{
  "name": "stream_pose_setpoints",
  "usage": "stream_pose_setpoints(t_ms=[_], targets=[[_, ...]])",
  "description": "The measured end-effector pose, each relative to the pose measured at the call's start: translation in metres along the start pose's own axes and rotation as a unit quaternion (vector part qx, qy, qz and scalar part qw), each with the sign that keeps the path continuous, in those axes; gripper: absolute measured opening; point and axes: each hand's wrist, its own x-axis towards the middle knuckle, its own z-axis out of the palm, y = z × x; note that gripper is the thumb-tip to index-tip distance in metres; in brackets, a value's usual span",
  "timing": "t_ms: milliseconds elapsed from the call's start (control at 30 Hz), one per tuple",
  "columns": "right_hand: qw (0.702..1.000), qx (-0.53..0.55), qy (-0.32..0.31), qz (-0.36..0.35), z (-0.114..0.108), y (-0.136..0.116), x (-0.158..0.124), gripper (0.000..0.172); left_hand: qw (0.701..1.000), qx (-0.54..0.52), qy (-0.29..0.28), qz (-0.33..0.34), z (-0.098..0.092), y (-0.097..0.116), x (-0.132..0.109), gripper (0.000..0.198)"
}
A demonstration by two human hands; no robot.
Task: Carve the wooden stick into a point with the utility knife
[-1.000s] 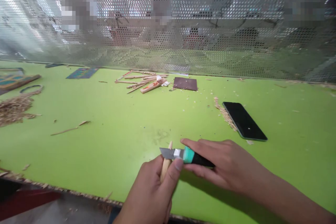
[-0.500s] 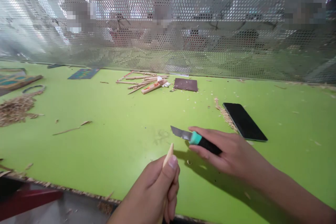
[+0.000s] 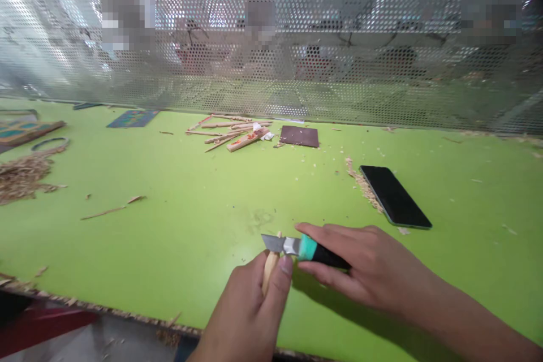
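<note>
My left hand [image 3: 257, 305] is closed around a pale wooden stick [image 3: 270, 271], its tapered tip pointing up and away from me. In my right hand [image 3: 360, 266] is a utility knife [image 3: 322, 253] with a black handle, a teal collar and a short angled blade. The blade lies across the stick near its tip, just above my left thumb, and covers part of the wood. The stick's lower end is hidden inside my left hand.
A dark phone [image 3: 395, 195] lies at right beside wood shavings [image 3: 363, 185]. Further back are several carved sticks [image 3: 231, 133] and a brown sandpaper sheet [image 3: 299, 136]. More shavings [image 3: 25, 178] are piled at left. A perforated metal screen [image 3: 271, 79] borders the green table [image 3: 169, 249]; people are behind it.
The knife has come down and to the left, from above and beside the stick onto its upper end. My left hand has shifted slightly right, still holding the stick.
</note>
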Motion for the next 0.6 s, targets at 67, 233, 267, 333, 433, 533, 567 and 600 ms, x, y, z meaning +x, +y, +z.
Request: stream_pose_setpoints(t_ms=[67, 233, 267, 333, 433, 533, 567, 600], targets=[[0.999, -0.019, 0.018, 0.022, 0.0, 0.006, 0.0, 0.044, 1.0, 0.002, -0.006, -0.004, 0.0, 0.003, 0.0, 0.055], [0.989, -0.034, 0.1, 0.102, 0.001, 0.022, -0.002, 0.038, 0.99, -0.108, -0.062, -0.064, -0.003, 0.002, 0.001, 0.058], [0.989, -0.022, 0.105, 0.101, 0.001, 0.023, -0.002, 0.037, 0.983, -0.134, -0.085, -0.09, -0.004, 0.001, 0.001, 0.059], [0.992, -0.003, 0.092, 0.088, 0.002, 0.021, -0.002, 0.037, 0.971, -0.167, -0.116, -0.122, -0.005, -0.001, 0.003, 0.061], [0.997, 0.004, 0.045, 0.057, 0.001, 0.015, -0.001, 0.038, 0.967, -0.184, -0.123, -0.13, -0.006, -0.003, 0.006, 0.059], [1.0, 0.014, 0.006, 0.024, -0.001, 0.01, 0.0, 0.037, 0.963, -0.204, -0.129, -0.121, -0.005, -0.003, 0.007, 0.06], [1.0, 0.021, -0.006, 0.015, -0.001, 0.009, 0.001, 0.037, 0.962, -0.207, -0.132, -0.119, -0.005, -0.004, 0.008, 0.061], [0.999, 0.028, -0.02, 0.007, -0.001, 0.008, 0.001, 0.036, 0.962, -0.207, -0.134, -0.117, -0.004, -0.004, 0.008, 0.061]])
